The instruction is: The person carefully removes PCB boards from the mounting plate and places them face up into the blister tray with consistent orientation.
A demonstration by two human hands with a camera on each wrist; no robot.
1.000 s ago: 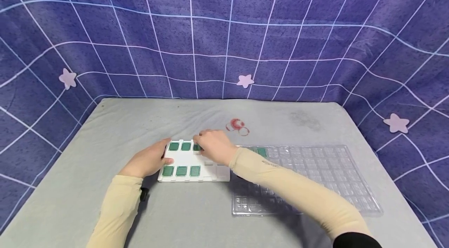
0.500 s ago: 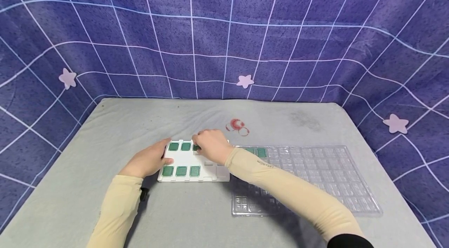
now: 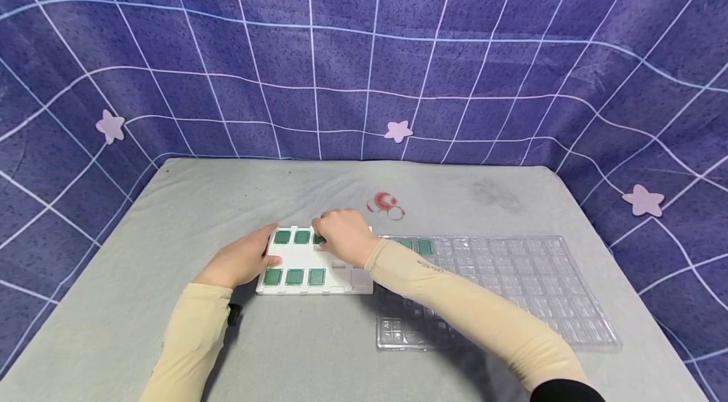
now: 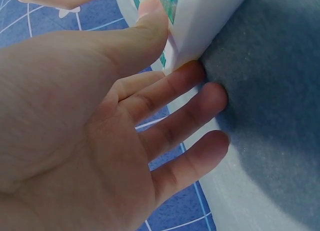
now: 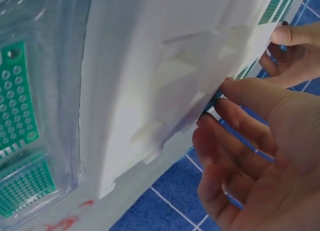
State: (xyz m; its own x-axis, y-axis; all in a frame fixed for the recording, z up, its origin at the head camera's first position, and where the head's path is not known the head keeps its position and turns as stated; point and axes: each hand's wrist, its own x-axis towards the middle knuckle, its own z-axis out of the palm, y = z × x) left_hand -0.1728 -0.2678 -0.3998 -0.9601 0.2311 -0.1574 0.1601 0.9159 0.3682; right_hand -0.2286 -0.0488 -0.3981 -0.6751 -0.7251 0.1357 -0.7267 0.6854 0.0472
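Pinch on — the right grip [image 3: 345, 236] held a green perforated circuit board [image 5: 210, 102] at the far row of the white tray [image 3: 298, 256], in line with two more boards [image 3: 301, 237], while the left grip [image 3: 239, 258] clasped the tray's left end. Squaring the edges, then pressing evenly — that looked the cleanest way down.

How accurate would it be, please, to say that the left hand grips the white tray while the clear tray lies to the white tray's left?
Only the side is wrong: the clear tray lies to the right of the white tray, as the head view shows; the left hand does grip the white tray.
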